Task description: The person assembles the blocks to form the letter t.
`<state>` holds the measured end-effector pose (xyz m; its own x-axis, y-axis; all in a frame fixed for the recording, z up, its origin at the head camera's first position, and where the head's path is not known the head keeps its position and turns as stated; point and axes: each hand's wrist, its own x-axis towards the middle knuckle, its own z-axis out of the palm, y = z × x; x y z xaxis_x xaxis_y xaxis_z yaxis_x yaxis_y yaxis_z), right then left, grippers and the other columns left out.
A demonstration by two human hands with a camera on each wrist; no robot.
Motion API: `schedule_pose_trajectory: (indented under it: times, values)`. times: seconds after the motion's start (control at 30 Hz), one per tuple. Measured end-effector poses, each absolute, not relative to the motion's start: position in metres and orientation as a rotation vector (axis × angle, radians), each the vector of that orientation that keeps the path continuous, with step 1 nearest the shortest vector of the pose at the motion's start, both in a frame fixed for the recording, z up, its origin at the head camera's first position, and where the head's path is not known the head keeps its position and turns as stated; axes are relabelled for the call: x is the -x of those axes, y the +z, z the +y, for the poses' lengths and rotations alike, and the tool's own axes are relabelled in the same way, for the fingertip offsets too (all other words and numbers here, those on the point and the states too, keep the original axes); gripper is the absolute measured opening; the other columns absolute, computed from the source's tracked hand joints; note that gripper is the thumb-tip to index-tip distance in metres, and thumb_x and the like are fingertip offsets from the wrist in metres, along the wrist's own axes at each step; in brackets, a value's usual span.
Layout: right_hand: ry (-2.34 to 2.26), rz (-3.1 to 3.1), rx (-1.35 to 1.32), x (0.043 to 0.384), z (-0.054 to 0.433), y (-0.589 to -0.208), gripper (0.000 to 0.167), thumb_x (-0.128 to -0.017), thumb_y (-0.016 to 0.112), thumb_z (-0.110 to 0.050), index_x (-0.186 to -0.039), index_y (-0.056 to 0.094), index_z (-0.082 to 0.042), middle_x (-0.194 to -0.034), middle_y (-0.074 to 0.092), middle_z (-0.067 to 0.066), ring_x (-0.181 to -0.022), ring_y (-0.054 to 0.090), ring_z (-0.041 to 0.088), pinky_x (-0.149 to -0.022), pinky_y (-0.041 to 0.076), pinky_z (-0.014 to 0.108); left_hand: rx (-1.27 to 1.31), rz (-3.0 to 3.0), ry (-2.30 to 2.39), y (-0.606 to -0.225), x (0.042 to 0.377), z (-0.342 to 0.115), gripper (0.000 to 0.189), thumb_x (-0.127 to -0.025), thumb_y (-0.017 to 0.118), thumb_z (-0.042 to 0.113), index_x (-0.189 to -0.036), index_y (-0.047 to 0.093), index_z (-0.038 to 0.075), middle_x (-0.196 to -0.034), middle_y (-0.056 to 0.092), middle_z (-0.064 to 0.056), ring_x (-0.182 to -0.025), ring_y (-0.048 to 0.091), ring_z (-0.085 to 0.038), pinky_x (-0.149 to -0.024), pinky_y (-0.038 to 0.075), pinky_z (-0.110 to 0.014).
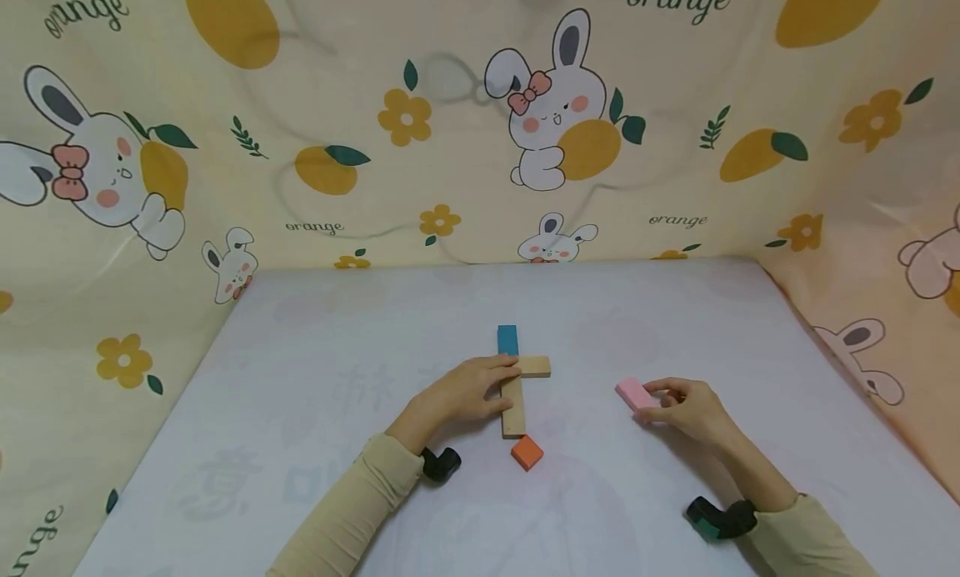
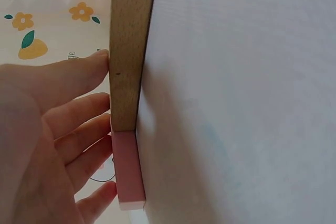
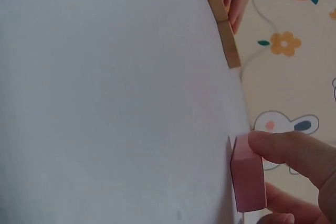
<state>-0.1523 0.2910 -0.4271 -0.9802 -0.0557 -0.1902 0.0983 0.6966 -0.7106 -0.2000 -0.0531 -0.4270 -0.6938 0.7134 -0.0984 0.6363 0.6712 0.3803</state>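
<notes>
My right hand pinches a pink block between thumb and fingers, low over the white table. In the right wrist view the thumb lies on one end of that pink block. My left hand rests its fingertips and thumb against a long wooden block, without curling round it. A shorter wooden block sticks out to the right, and a blue block stands at the far end. Another pink block adjoins the wood in the left wrist view; the left hand hides it in the head view.
An orange block lies turned at an angle by the near end of the long wooden block. The white table is backed and flanked by a cloth printed with rabbits and oranges. A black device sits on each wrist.
</notes>
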Motion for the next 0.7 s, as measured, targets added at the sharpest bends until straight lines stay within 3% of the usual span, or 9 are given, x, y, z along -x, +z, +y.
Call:
schedule_pose_trajectory:
  times: [0.33, 0.7]
  values:
    - [-1.121, 2.674, 0.095, 0.1556, 0.2988, -0.4278, 0.054, -0.078, 0.078, -0.018, -0.124, 0.061, 0.006, -0.072, 0.035, -0.001, -0.07, 0.035, 0.009, -0.055, 0.027, 0.024, -1.082, 2.653, 0.459, -0.4279, 0.2001, -0.053, 0.053, -0.097, 0.056, 0.031, -0.144, 0.046, 0.009, -0.156, 0.038, -0.005, -0.144, 0.039, -0.025, -0.119, 0.034, -0.039]
    - [-1.146, 2.697, 0.037, 0.1586, 0.2992, -0.4287, 0.055, -0.072, 0.083, -0.018, -0.116, 0.065, 0.01, -0.067, 0.035, -0.003, -0.066, 0.035, 0.007, -0.053, 0.027, 0.022, -1.088, 2.653, 0.457, -0.4273, 0.2002, -0.0534, 0.053, -0.097, 0.056, 0.031, -0.143, 0.046, 0.009, -0.156, 0.038, -0.005, -0.144, 0.039, -0.025, -0.119, 0.034, -0.039]
